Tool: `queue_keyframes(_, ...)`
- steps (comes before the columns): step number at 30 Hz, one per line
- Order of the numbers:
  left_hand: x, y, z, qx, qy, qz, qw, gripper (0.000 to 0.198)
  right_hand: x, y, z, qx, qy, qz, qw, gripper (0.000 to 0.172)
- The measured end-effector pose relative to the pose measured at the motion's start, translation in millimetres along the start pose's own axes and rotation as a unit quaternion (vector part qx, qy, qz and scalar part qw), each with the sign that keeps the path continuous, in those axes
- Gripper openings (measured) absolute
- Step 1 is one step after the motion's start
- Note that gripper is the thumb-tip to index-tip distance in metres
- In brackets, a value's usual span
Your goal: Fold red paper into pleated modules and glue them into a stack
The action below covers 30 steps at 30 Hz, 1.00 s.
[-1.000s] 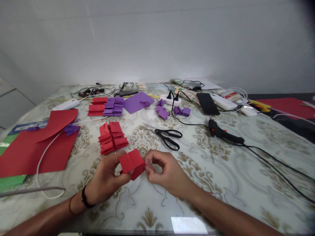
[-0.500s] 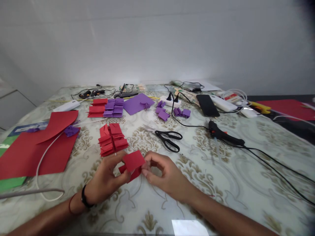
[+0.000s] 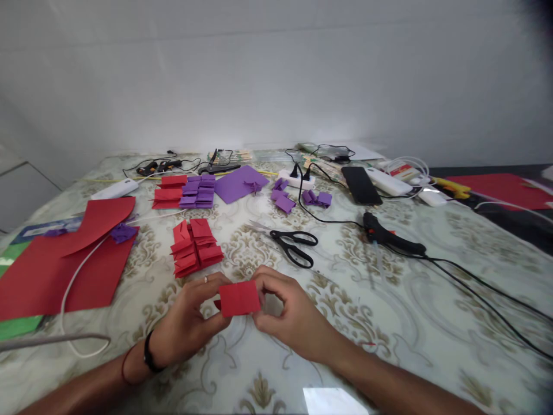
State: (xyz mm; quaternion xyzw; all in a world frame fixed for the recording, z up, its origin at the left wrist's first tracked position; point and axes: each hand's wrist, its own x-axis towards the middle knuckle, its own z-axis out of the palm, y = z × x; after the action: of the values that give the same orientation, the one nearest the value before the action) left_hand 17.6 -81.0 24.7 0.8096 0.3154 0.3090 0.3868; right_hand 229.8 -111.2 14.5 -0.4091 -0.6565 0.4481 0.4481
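A small folded red paper piece (image 3: 239, 298) is held up between both hands over the near middle of the table. My left hand (image 3: 190, 314) pinches its left edge, with a ring on one finger and a black band at the wrist. Fingers and thumb of my right hand (image 3: 287, 311) close on its right edge. One flat face of the paper is turned up to me, and the folds beneath are mostly hidden. Just beyond my left hand lie several folded red paper pieces (image 3: 196, 246) in rows. Black-handled scissors (image 3: 294, 245) rest past my right hand.
A black glue gun (image 3: 393, 236) with its cable lies to the right. Large red paper sheets (image 3: 86, 271) cover the left side. Farther back are purple folded pieces (image 3: 197, 191), a purple sheet (image 3: 233, 181), a white power strip (image 3: 296, 180) and a black phone (image 3: 362, 185).
The red paper piece has been tilted and levelled, so its flat face now points more toward me. Both hands stay on it and have shifted only slightly.
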Motion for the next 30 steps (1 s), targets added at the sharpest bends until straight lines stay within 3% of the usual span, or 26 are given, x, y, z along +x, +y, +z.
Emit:
queue_keyframes(11, -2.4, -2.2, 0.3, -0.002, -0.055, -0.020, 0.998, 0.023, -3.1, 4.4, 6.6, -0.065, -0.026, -0.027, 0.997, 0.019)
queue_keyframes(30, -3.8, -5.2, 3.2, 0.047, -0.030, -0.008, 0.998, 0.017, -0.1, 8.0, 4.0, -0.114, -0.056, -0.025, 0.992, 0.021)
